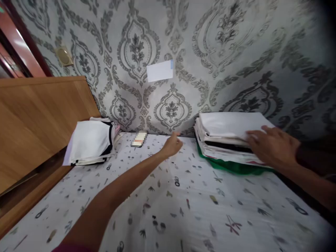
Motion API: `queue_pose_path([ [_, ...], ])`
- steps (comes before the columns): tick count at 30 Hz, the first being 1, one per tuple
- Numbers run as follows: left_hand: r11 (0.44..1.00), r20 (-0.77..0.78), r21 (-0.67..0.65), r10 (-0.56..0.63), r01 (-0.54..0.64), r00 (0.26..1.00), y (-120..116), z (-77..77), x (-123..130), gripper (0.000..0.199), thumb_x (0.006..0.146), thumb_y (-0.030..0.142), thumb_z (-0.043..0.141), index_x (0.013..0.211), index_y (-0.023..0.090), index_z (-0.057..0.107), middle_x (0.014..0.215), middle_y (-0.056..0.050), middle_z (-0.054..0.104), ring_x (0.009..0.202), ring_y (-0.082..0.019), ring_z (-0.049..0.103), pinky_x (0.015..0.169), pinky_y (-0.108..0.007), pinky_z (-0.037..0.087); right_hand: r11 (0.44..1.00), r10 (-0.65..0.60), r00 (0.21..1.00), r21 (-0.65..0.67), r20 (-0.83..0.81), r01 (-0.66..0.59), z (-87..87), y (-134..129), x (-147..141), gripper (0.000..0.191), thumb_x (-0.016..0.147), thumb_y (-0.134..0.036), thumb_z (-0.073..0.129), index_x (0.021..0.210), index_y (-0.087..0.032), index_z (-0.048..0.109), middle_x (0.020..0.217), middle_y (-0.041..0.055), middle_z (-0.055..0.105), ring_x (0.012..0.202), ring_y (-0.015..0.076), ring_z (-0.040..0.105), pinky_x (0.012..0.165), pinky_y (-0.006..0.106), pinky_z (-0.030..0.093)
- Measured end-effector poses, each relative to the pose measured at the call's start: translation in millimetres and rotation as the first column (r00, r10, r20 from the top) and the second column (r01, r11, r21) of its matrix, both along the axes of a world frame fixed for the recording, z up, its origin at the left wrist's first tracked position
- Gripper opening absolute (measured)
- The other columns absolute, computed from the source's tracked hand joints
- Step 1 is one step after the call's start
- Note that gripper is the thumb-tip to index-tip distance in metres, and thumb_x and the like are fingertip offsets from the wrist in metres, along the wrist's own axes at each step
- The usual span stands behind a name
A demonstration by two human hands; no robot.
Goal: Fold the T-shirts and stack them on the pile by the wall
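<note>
My left hand [172, 144] hovers over the bedsheet near the wall, to the left of a stack of folded clothes [231, 127]. Its fingers are loosely curled, thumb and forefinger apart, and nothing shows between them. On the right front edge of that stack rests my right hand [275, 145], fingers stretched over the white top piece. White, cream and black layers show in the pile's side, with a green cloth [231, 166] at the bottom. Another pile of folded clothes [91, 140], white on top with black edging, lies at the left.
A phone [139, 139], its screen pixelated, lies by the wall. The patterned bedsheet [183, 203] covers the bed. A wooden headboard [44, 122] borders the left side. Damask wallpaper [172, 108] rises behind, bearing a white paper [160, 71] and a round wall fitting [63, 56].
</note>
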State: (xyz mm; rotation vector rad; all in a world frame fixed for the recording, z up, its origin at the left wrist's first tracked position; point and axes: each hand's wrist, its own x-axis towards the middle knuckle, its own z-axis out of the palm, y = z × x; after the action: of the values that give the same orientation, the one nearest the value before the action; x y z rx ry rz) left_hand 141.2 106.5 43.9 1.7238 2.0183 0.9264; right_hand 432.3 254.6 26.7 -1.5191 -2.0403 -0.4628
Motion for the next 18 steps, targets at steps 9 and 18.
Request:
queue_pose_path([
  [9, 0.871, -0.439, 0.100, 0.472, -0.481, 0.765, -185, 30.2, -193, 0.038, 0.090, 0.012, 0.041, 0.126, 0.008, 0.055, 0.137, -0.027, 0.052, 0.138, -0.043, 0.038, 0.112, -0.062, 0.031, 0.840, 0.527, 0.837, -0.061, -0.149, -0.539, -62.9, -160, -26, 0.035, 0.092, -0.043, 0.044, 0.094, -0.032, 0.077, 0.132, 0.0156, 0.066, 0.133, 0.0356, 0.055, 0.104, 0.058, 0.048],
  [18, 0.857, -0.649, 0.130, 0.453, -0.498, 0.611, -222, 41.9, -239, 0.034, 0.086, 0.007, 0.037, 0.104, 0.009, 0.066, 0.112, -0.026, 0.064, 0.111, -0.037, 0.057, 0.089, -0.045, 0.049, 0.683, 0.460, 0.762, -0.368, -0.456, -0.631, -72.1, -286, -34, 0.036, 0.092, -0.051, 0.049, 0.103, -0.030, 0.076, 0.133, 0.0139, 0.067, 0.122, 0.0369, 0.064, 0.102, 0.063, 0.052],
])
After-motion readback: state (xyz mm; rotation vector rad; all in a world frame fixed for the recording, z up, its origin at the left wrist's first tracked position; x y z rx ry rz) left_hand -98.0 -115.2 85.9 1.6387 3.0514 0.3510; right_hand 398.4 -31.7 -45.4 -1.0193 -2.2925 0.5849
